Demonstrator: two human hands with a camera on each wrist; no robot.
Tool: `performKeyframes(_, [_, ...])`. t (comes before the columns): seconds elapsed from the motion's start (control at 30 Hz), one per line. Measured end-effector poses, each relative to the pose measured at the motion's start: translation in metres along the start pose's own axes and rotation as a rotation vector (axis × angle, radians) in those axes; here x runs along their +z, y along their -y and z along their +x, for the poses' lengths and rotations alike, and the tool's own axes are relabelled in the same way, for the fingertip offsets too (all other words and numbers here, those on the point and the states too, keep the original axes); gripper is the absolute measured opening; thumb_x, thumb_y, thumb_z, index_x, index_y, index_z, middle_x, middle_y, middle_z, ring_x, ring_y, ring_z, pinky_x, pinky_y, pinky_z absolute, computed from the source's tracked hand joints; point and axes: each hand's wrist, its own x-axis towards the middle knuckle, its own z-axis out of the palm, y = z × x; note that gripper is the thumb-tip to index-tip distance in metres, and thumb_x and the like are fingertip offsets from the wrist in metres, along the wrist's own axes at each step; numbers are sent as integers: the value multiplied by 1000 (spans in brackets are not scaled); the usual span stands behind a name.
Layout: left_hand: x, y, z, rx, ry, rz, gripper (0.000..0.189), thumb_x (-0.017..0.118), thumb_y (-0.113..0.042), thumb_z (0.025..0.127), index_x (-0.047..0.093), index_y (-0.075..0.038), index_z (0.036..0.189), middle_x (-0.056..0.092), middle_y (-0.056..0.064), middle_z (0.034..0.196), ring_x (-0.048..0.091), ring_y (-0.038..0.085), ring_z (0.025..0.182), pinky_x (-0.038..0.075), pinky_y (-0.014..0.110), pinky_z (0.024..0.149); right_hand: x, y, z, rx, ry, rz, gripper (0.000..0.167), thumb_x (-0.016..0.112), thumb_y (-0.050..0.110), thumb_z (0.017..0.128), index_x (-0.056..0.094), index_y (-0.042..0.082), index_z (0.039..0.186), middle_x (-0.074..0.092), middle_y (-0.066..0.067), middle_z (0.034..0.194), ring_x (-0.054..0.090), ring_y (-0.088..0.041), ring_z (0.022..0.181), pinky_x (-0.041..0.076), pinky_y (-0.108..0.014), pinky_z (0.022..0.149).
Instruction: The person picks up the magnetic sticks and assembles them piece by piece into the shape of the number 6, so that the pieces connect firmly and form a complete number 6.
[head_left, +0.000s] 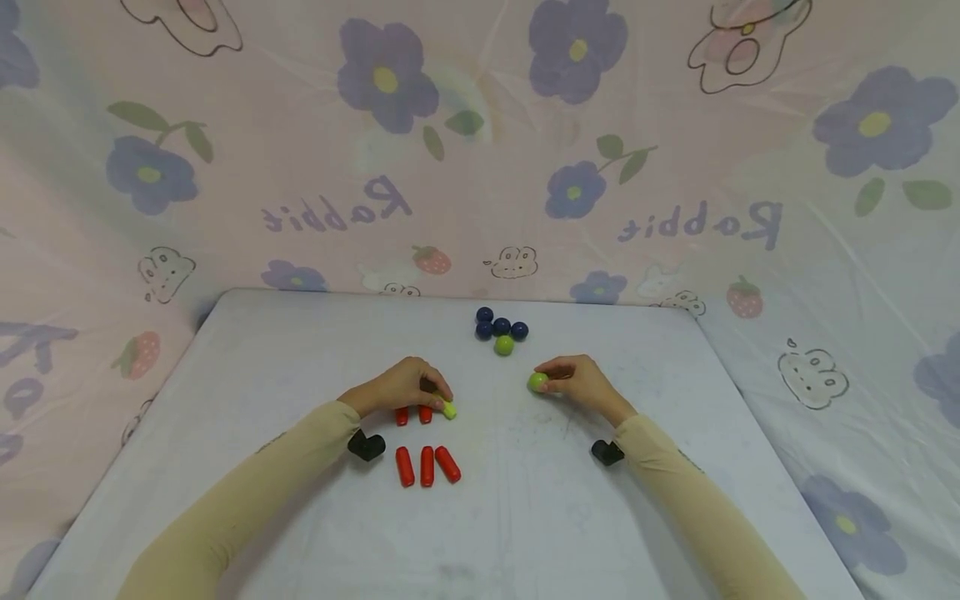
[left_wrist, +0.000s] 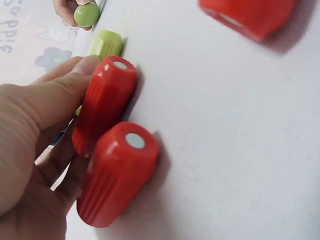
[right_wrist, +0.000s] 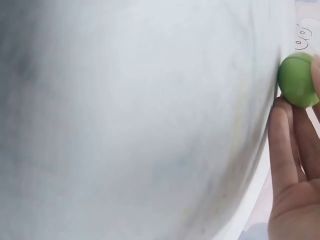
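My left hand (head_left: pixel 407 386) pinches a yellow-green magnetic stick (head_left: pixel 449 410) between thumb and fingers, low over the white table. Two red magnetic sticks (left_wrist: pixel 116 172) with silver discs in their ends lie side by side beneath that hand, the nearer one overlapping the thumb tip in the left wrist view. A green ball (head_left: pixel 537 382) is pinched by the fingertips of my right hand (head_left: pixel 587 387), right at the tabletop. In the right wrist view, the same ball (right_wrist: pixel 296 80) shows at the edge, partly cut off, with the thumb on its side.
Three more red sticks (head_left: pixel 427 466) lie in a row nearer the front of the table (head_left: pixel 510 533). Toward the back, several dark blue balls (head_left: pixel 502 326) cluster with another green ball (head_left: pixel 504 345) in front of them. A printed cloth (head_left: pixel 480 167) hangs behind and beside the table.
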Motion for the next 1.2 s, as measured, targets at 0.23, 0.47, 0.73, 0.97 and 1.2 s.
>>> performKeyframes(0.23, [-3,-2,2,-1,34,-1,16,78,-15,84,78,-23,98,75,-8,101,65,5,92,54,27,91,0,0,1,-1,5,-2,36,80,23,83,72,16,118,73,-9,118,68,-24,108,55,-33,88])
performKeyframes(0.47, [1,-1,7,-7,16,-6,15,78,-16,85,77,-24,98,75,-8,102,65,6,94,54,29,92,-1,-1,1,-7,10,9,35,80,23,84,72,16,117,73,-9,116,68,-23,106,54,-29,85])
performKeyframes(0.73, [7,-11,22,-20,-64,-46,19,78,-20,86,76,-21,105,75,-6,105,65,7,95,54,26,90,-1,-1,3,-4,11,8,35,79,22,84,72,15,117,73,-8,116,67,-23,107,55,-36,90])
performKeyframes(0.97, [16,-28,47,-37,-151,-113,19,79,-19,84,77,-17,103,75,-3,103,64,7,89,54,24,83,-1,-2,3,-24,0,-37,36,79,23,84,71,12,117,72,-11,116,68,-25,107,57,-38,90])
performKeyframes(1.2, [30,-44,72,-71,-230,-160,17,81,-17,82,78,-13,99,78,2,98,67,8,86,52,19,77,0,-2,2,-26,-2,-31,34,79,23,84,71,12,115,72,-11,116,69,-24,106,57,-36,89])
